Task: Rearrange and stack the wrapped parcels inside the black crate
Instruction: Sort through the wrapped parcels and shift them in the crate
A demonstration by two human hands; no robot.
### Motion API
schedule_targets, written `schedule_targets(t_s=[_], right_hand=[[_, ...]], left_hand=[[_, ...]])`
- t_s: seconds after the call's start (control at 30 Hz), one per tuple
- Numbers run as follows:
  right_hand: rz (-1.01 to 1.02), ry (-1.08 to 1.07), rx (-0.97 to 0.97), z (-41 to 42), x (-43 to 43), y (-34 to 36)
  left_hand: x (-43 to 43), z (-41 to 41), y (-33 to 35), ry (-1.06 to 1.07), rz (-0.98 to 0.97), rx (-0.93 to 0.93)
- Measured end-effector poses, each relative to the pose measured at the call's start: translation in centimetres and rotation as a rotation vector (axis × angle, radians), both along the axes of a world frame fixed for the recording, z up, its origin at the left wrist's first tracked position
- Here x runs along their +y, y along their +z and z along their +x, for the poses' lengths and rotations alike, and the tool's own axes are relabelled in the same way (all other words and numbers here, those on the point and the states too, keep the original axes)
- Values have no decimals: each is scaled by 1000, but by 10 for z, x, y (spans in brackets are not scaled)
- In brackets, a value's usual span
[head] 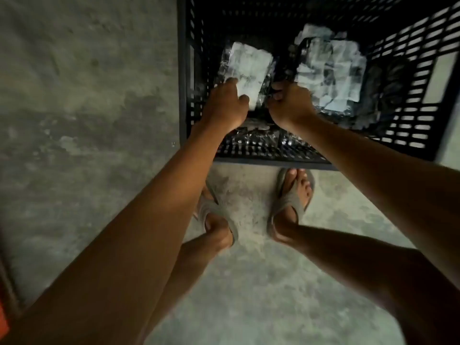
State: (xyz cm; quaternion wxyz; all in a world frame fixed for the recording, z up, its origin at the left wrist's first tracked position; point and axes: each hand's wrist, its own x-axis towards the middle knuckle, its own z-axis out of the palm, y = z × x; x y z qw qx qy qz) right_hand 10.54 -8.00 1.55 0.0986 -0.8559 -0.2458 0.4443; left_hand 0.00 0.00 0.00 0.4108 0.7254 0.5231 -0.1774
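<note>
A black slotted plastic crate (268,155) stands on the concrete floor in front of me. Inside it lies a dark wrapped parcel with a white label (249,68) on the left. My left hand (225,105) grips its near left edge, and my right hand (291,103) grips its near right edge. Beside it on the right lies a second wrapped parcel (331,68) covered in crumpled white paper. More shiny dark wrapped parcels (258,135) lie lower down at the crate's near wall, partly hidden by my wrists.
My two feet in grey sandals (291,200) stand just short of the crate's near wall. Bare stained concrete floor (87,108) spreads to the left. An orange object (3,317) shows at the lower left edge.
</note>
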Motion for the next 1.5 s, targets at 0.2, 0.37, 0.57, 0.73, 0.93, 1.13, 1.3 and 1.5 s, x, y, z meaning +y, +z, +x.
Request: schedule_targets(t_s=[0.2, 0.37, 0.57, 0.73, 0.93, 1.13, 1.3, 1.5], right_hand=[[-38, -259, -5, -2, 14, -79], [-101, -180, 30, -2, 32, -103], [-27, -198, 157, 1, 33, -118], [62, -322, 290, 7, 31, -126], [72, -352, 433, -1, 25, -101], [151, -391, 381, 3, 28, -86], [214, -216, 308, 16, 19, -64], [56, 268, 88, 31, 2, -55]], left_hand=[[20, 17, -73, -12, 45, 79], [30, 22, -108, 21, 156, 165], [49, 35, -120, -90, 107, 207], [56, 36, -126, -102, 95, 293], [50, 29, -102, -175, 52, 328], [52, 32, -69, -90, 51, 120], [54, 18, -38, -37, 40, 36], [46, 8, -15, -55, 196, -81]])
